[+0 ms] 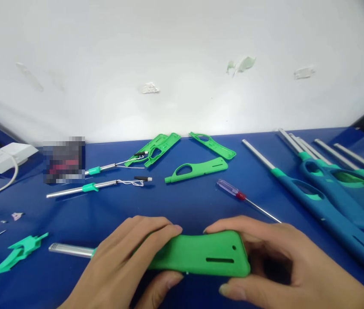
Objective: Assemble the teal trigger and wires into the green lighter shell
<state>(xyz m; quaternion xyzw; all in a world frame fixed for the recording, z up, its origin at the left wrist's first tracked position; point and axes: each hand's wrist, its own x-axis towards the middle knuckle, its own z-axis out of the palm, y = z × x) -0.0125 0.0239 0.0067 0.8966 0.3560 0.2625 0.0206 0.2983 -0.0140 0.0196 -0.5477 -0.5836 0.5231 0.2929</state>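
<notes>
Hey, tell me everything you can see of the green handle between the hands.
The green handle looks like smooth, matte plastic, its long side running across the view. Near its rounded right end are a small round hole and a dark, narrow slot. The left hand wraps its left part, fingers over, thumb below; the right hand curls around the right end. A silver tube points out leftward beyond the left hand, which hides any join.
</notes>
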